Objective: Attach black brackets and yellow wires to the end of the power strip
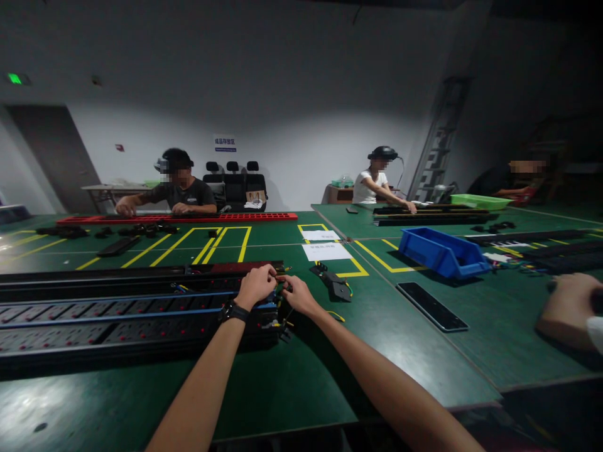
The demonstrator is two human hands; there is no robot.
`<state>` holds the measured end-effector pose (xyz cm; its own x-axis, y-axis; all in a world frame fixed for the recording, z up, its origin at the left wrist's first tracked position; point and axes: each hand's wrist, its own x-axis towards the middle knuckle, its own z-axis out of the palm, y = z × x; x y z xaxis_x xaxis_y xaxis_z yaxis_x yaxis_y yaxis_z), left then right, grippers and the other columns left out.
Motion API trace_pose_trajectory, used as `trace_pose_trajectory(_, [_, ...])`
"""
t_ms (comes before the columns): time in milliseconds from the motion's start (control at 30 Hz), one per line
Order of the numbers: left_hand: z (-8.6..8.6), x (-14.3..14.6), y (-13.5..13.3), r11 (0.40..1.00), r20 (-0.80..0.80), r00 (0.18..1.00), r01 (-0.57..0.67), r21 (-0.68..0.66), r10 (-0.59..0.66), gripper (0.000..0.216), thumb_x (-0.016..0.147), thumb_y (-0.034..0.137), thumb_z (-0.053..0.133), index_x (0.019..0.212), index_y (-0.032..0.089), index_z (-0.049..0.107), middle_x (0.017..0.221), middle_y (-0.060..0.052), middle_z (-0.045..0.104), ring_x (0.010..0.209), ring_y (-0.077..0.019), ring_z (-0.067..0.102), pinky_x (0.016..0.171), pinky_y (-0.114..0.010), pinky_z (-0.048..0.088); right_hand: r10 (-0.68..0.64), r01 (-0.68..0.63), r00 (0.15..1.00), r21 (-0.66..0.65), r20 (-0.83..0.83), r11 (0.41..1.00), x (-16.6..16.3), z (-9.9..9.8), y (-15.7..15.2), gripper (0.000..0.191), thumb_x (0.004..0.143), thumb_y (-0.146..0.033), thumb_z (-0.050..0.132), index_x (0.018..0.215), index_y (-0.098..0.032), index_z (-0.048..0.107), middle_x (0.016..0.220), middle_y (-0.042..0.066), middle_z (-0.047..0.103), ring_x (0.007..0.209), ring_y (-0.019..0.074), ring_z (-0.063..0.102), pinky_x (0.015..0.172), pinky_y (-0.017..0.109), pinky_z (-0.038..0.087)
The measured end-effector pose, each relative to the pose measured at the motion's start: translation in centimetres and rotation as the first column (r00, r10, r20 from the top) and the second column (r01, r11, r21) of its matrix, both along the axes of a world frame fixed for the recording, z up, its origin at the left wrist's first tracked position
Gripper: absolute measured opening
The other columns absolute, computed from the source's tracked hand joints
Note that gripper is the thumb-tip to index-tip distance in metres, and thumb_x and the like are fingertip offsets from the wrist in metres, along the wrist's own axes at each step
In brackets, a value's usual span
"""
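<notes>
My left hand (257, 286), with a watch (232, 311) on its wrist, is closed in a pinch over the right end of several long black power strips (113, 336). Facing it, my right hand (299, 295) is also closed, its fingertips almost meeting those of the left. A small reddish piece shows between them, too small to name. Black socket faces with red dots and blue edges line the strips. Loose wire ends (273, 324) stick out at their right end, below my hands. A black end piece (338, 285) with a yellow-green wire lies to the right.
A blue bin (440, 252) and a phone (432, 306) are on the right of the green table (372, 351). Paper sheets (326, 252) lie ahead. Two people work across the table, one at a red strip (235, 218). Another person's hand (572, 307) is at the right edge.
</notes>
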<state>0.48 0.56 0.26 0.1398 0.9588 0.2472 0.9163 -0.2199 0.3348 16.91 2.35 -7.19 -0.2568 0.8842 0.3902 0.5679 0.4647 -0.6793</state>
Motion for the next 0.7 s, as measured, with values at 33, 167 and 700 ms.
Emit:
trace_pose_trajectory(33, [0.0,0.0,0.0,1.000,0.005,1.000,-0.001,-0.003,0.001,0.024,0.086,0.031,0.057,0.104,0.028,0.072,0.099,-0.005,0.078,0.092,-0.0239,0.071,0.076,-0.030,0.050,0.000,0.000,1.000,-0.004,0.009,1.000,0.0,-0.1,0.1,0.055,0.075,-0.004,0.057,0.126,-0.022,0.070,0.094,0.005,0.066,0.087,0.0197,0.059,0.082,0.029,0.046])
trace_pose_trajectory(167, [0.0,0.1,0.0,1.000,0.001,1.000,0.020,-0.013,-0.020,0.019,0.083,0.035,0.061,0.099,0.028,0.069,0.097,-0.002,0.078,0.092,-0.0234,0.071,0.076,-0.029,0.050,0.051,-0.051,0.998,-0.011,0.047,0.999,0.2,-0.3,0.3,0.065,0.072,0.000,0.056,0.134,-0.018,0.065,0.097,0.006,0.064,0.090,0.0198,0.058,0.085,0.029,0.046])
trace_pose_trajectory(700, [0.6,0.5,-0.3,0.999,-0.060,0.998,-0.005,-0.042,0.002,0.026,0.084,0.038,0.059,0.105,0.034,0.074,0.106,-0.001,0.077,0.098,-0.0275,0.072,0.083,-0.036,0.053,-0.508,0.550,0.771,0.003,0.383,0.835,10.7,6.0,-0.9,0.028,0.091,-0.031,0.054,0.109,-0.025,0.076,0.104,0.011,0.075,0.095,0.0255,0.068,0.077,0.031,0.046])
